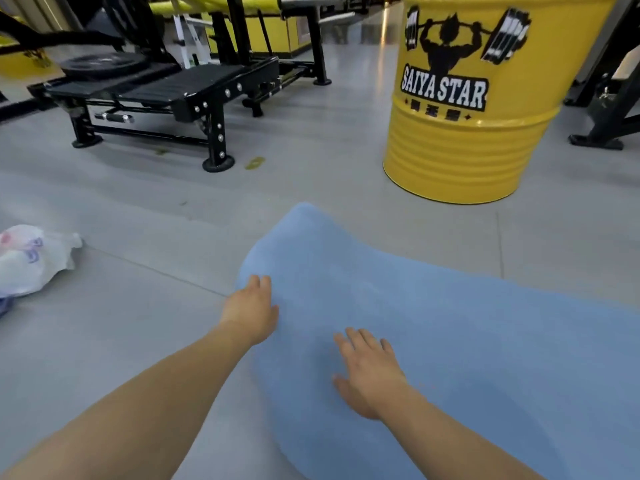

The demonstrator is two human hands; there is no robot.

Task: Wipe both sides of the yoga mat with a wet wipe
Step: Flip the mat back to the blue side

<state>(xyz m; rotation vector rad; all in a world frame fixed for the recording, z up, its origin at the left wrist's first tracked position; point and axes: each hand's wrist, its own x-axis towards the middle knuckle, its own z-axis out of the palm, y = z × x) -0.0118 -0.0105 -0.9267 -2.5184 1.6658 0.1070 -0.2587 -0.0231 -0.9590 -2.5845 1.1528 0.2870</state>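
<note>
A light blue yoga mat (450, 327) lies spread on the grey floor, running from the centre to the right and bottom edge. My left hand (252, 308) rests on the mat's left edge with fingers straight. Palm down on the mat nearer to me, my right hand (369, 370) lies flat with its fingers spread. I see no wet wipe in either hand.
A tall yellow drum (464, 140) stands just beyond the mat's far end. A black gym bench frame (166, 91) stands at the back left. A white plastic bag (31, 261) lies on the floor at the left edge. More machine legs (602, 133) are at the right.
</note>
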